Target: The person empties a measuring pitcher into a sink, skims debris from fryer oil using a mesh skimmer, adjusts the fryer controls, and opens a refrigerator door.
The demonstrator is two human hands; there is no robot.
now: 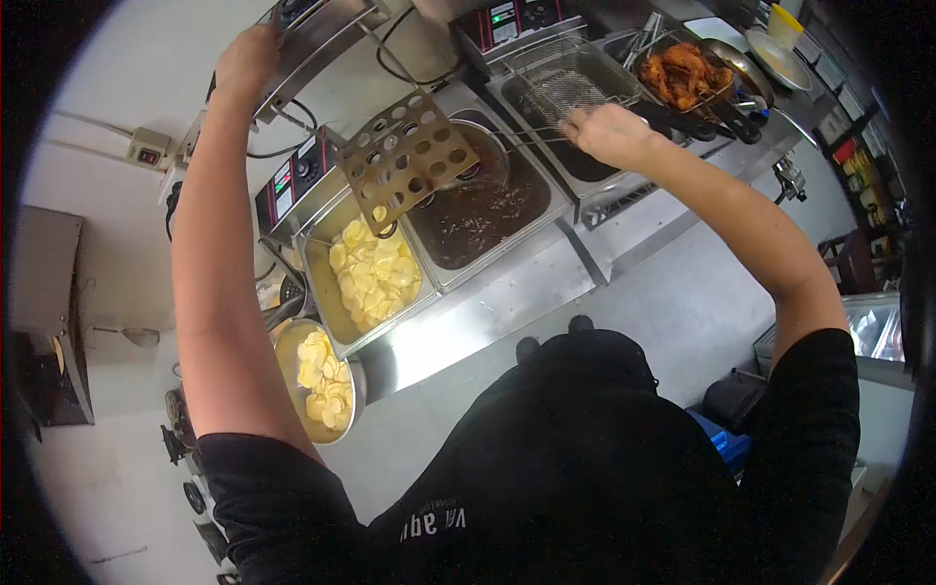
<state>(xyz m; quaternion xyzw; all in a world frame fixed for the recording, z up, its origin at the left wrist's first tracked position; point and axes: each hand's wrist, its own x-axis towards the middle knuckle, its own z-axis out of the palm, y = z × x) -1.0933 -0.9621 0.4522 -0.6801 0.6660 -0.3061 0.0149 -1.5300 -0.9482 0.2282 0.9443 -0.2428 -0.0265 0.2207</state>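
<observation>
My left hand (249,63) reaches up to the metal edge of a raised steel fryer part (317,54), its fingers bent over it. My right hand (611,135) is closed around the thin wire handle of a strainer (492,156), whose round end is over the dark oil (487,219) of the middle fryer. A perforated metal plate (405,156) lies tilted above the oil and the left tank. Pale yellow slices (375,273) fill part of the left tank. More slices (325,380) lie in a steel bowl (354,390) beside it.
An empty wire basket (565,83) rests over the right fryer. Behind my right hand is a basket of browned fried pieces (682,76), with pan handles sticking out. A yellow-rimmed cup (783,24) and plates (780,60) stand farther right. The steel counter edge (468,312) runs before me.
</observation>
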